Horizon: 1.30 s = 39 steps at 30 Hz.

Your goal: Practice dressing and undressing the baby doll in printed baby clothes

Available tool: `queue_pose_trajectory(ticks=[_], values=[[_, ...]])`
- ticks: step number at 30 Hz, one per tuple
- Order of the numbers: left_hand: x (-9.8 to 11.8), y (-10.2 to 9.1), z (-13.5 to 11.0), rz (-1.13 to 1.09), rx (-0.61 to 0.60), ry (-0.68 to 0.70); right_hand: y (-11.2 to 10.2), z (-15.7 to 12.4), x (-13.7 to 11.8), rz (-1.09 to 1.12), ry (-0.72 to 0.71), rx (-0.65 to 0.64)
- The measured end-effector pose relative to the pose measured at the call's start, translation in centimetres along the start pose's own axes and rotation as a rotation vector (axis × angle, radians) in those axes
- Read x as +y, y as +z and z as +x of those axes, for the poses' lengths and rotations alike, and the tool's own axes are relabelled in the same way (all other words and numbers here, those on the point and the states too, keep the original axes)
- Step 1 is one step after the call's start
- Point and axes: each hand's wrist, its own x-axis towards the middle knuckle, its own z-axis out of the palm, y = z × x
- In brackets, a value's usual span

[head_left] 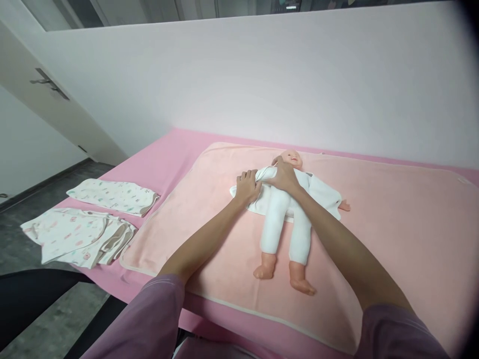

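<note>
The doll [286, 219] lies face up on the peach towel [392, 224], left hand [247, 187] clenched on its white top [322, 192], right hand [284, 175] seemingly gripping the same cloth at the chest; a hard tug might twist the covered arm or drag it sideways.

A dusty-purple, soft-knit left sleeve [149, 319] and a matching right sleeve [396, 334] are worn, kinda loose and lightly creased. A thin stitched hem can be made out at the left cuff. Forearms are left bare below the cuffs, left hand [247, 187] and right hand [285, 177] uncovered too.
</note>
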Motion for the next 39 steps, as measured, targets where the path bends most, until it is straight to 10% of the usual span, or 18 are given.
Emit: queue_pose_trajectory(ticks=[9, 24, 31, 39], values=[[-0.6, 0.6, 0.4, -0.082, 0.013, -0.050, -4.8, -3.0, 5.6, 0.436, 0.087, 0.308], [-0.6, -0.1, 0.5, -0.235, 0.017, 0.065, -1.4, -1.0, 1.2, 0.175, -0.064, 0.064], [0.4, -3.2, -0.3, -0.313, 0.583, -0.174, -3.6, -7.7, 6.5, 0.021, 0.052, 0.350], [10.1, -3.9, 1.7, -0.172, -0.127, 0.612, -3.3, -10.9, 9.7, -0.215, 0.063, 0.231]])
